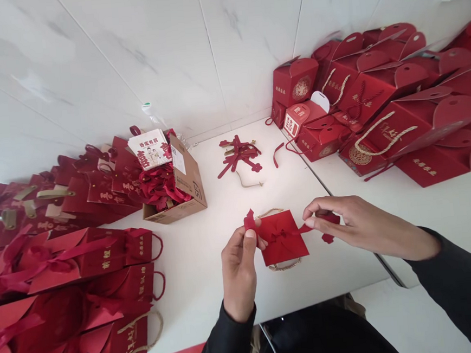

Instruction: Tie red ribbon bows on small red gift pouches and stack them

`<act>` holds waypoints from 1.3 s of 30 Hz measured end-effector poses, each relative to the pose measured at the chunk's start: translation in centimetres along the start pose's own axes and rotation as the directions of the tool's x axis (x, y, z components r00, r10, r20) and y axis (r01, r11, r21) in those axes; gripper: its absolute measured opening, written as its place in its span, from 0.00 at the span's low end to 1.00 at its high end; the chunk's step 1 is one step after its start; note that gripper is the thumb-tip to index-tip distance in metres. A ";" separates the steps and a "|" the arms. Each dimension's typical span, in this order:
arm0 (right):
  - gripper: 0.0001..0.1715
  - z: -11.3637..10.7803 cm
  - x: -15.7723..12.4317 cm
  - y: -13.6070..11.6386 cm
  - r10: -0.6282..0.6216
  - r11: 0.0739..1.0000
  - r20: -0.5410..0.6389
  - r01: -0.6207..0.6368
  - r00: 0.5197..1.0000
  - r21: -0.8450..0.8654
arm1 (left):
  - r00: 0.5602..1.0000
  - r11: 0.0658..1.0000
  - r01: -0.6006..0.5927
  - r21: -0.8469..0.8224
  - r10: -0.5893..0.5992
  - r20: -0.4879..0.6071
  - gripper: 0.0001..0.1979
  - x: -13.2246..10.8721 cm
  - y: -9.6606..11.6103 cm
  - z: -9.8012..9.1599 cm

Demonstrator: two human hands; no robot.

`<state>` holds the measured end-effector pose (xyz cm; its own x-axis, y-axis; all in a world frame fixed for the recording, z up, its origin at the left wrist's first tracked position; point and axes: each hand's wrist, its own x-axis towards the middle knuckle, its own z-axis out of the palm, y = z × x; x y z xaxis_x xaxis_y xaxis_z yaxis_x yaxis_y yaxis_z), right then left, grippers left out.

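A small red gift box [284, 249] with rope handles on two sides stands on the white table in front of me. Across its top runs a dark red ribbon [279, 235], crossed or knotted at the middle. My left hand [242, 257] pinches one ribbon end between thumb and fingers, at the box's left side. To the right of the box, my right hand [345, 225] grips the other end, and that side of the ribbon is stretched out. Part of the ribbon hangs below my right fingers.
A cardboard box [194, 174] full of red pieces and cards stands back left. Loose red strips [240, 154] lie behind the gift box. Ribbon-tied red boxes [103, 257] crowd the left; more red boxes [392, 99] are stacked right, beyond a table seam [321, 183].
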<state>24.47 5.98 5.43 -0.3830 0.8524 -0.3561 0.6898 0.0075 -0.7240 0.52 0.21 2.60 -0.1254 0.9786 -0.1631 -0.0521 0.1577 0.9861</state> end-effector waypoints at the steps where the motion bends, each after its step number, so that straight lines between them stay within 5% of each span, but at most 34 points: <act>1: 0.20 0.0 0.0 0.1 -0.034 0.998 0.006 0.034 0.999 -0.049 | 1.000 1.000 -0.004 0.001 0.004 0.002 0.20 0.0 0.1 0.0; 6: 0.16 0.2 0.2 0.7 -0.193 0.966 0.043 0.197 0.980 -0.168 | 0.996 1.000 0.022 0.007 -0.021 -0.083 0.15 -0.1 -0.4 -0.5; 10: 0.16 0.3 -0.1 0.6 -0.173 0.971 0.052 0.179 0.984 -0.157 | 0.991 1.000 -0.008 -0.005 0.007 -0.137 0.14 -0.5 -0.9 -1.0; 14: 0.15 -0.7 -0.1 -0.8 -0.193 0.973 -0.065 0.182 0.979 -0.138 | 0.991 0.995 -0.100 -0.013 0.098 -0.088 0.13 -0.2 0.2 -0.5; 19: 0.09 -1.5 1.1 -4.8 -0.485 0.861 -0.181 0.430 0.856 -0.272 | 0.989 0.980 -0.127 0.154 0.115 0.088 0.09 0.9 1.7 1.6; 23: 0.13 -0.9 2.7 -7.7 -0.642 0.751 -0.001 0.629 0.767 -0.199 | 0.966 0.976 -0.144 0.164 0.103 0.237 0.08 1.6 1.8 2.5; 26: 0.26 -0.6 3.8 -7.4 -0.563 0.808 0.176 0.582 0.808 -0.090 | 0.970 0.987 -0.110 0.114 0.082 0.231 0.15 2.0 1.9 2.1; 28: 0.31 -0.7 4.3 -6.3 -0.477 0.858 0.183 0.501 0.860 -0.117 | 0.973 0.993 -0.070 0.090 0.048 0.226 0.16 2.2 2.0 1.6; 34: 0.12 -1.4 4.2 -4.0 -0.372 0.917 0.029 0.372 0.928 -0.140 | 0.976 0.999 0.013 0.043 -0.022 0.216 0.21 2.5 1.6 1.1; 39: 0.10 -1.9 3.5 -3.2 -0.235 0.969 -0.142 0.219 0.962 -0.118 | 0.980 0.999 0.041 0.029 -0.046 0.192 0.23 2.7 1.2 1.0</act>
<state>22.10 9.89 7.61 -0.4427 0.8923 -0.0885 0.6567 0.2554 -0.7096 1.10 3.20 3.35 0.0702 0.9775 -0.1990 -0.0285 0.2013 0.9791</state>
